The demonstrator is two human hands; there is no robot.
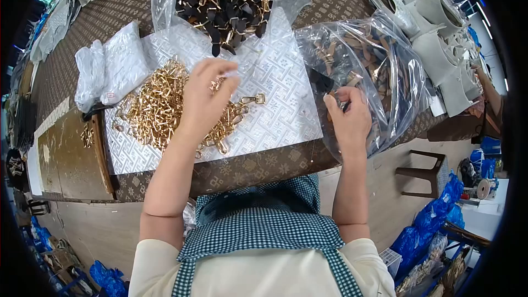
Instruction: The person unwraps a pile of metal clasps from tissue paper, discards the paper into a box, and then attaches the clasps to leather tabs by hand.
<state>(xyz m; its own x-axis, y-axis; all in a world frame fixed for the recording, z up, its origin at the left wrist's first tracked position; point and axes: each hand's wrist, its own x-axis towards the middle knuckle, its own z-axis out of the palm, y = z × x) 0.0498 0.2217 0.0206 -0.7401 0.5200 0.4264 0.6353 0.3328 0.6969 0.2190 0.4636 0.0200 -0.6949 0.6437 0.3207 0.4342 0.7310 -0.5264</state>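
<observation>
Your left hand (206,96) curls over the gold clasps (157,107), fingertips pinching one off the heap. Your right hand (349,116) pinches a small dark piece (342,104) at the mouth of the clear bag (379,60), which likely lies open alongside for short reaches. Bare white sheet (275,93) between the hands leaves working room, though its near edge runs close to the counter (247,168) edge.
</observation>
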